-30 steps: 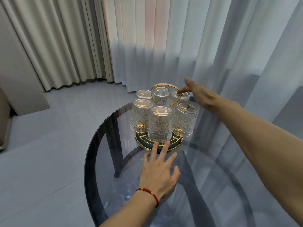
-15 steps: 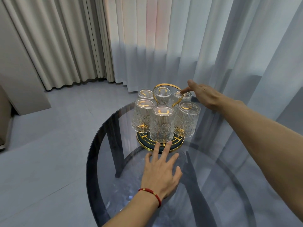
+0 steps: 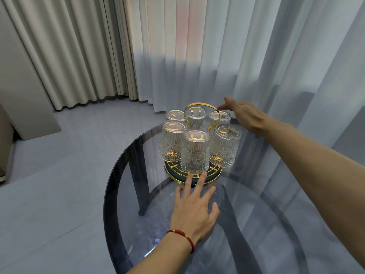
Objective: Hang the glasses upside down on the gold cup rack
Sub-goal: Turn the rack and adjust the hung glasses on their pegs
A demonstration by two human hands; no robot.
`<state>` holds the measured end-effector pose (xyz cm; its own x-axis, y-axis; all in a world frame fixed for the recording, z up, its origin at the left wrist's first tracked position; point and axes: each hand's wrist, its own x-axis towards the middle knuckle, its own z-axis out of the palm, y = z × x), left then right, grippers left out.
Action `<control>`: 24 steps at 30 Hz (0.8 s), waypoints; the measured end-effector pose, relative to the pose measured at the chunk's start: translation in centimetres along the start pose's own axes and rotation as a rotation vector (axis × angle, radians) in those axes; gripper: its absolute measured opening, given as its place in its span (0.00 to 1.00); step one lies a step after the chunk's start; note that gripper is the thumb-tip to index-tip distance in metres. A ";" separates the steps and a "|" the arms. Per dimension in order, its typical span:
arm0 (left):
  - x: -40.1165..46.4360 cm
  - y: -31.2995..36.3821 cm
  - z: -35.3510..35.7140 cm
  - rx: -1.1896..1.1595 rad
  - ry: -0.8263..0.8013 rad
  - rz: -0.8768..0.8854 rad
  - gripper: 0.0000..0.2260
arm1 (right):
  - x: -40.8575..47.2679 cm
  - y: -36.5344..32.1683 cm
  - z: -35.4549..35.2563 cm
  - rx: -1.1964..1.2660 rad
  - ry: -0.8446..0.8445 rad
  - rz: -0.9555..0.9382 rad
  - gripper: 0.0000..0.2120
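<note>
L hand (image 3: 194, 211) lies palm-down on the round smoked-glass tabletop (image 3: 126, 194), fingers spread wide and straight, gripping nothing. Its index and middle fingertips (image 3: 189, 177) touch the near rim of the gold wire cup rack w/ dark round base (image 3: 214, 179). A red cord bracelet (image 3: 182, 235) sits on that wrist.

R hand (image 3: 245, 116) reaches in from the right at the rack's far side, fingers loosely extended and slightly apart, not closed on anything. Its forefinger tip touches or nearly touches the gold loop handle (image 3: 201, 115) near the back-right glass; can't tell if there's real contact.

Six clear ribbed glasses w/ embossed medallions (image 3: 195, 153) sit on the rack in a ring around the handle, all upside down: thick bases up, mouths down toward the base, long axes upright w/ a slight outward lean. Three in front, three behind. Neighbouring glasses are just beside each other, some overlapping in view.

Rack stands on the table's far-middle part, near pale sheer curtains (image 3: 256, 56) behind.
</note>
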<state>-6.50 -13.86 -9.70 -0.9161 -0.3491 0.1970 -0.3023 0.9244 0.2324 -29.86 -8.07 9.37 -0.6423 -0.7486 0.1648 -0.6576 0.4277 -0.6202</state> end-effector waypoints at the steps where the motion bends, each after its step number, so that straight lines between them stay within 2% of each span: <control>1: 0.0 0.0 0.0 0.004 -0.005 -0.002 0.25 | 0.2 -0.5 0.1 0.028 0.005 -0.018 0.39; 4: 0.0 0.0 -0.1 0.008 -0.014 0.002 0.25 | 0.9 -3.0 0.7 0.105 0.028 -0.099 0.41; 7: -0.1 -0.1 -0.4 -0.029 -0.015 0.004 0.27 | 1.6 -5.2 2.0 0.088 -0.021 -0.148 0.40; 16: -0.5 -1.8 -1.6 -0.112 -0.010 0.059 0.28 | 3.4 -6.0 2.8 0.069 -0.170 0.026 0.48; 24: -0.7 -2.1 -1.8 -0.086 -0.021 0.106 0.27 | 4.8 -6.7 2.9 0.075 -0.203 0.060 0.45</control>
<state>-4.78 -15.85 -8.61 -0.9473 -0.2462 0.2049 -0.1809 0.9391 0.2920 -27.42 -16.04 12.04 -0.5820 -0.8127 -0.0277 -0.5842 0.4416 -0.6810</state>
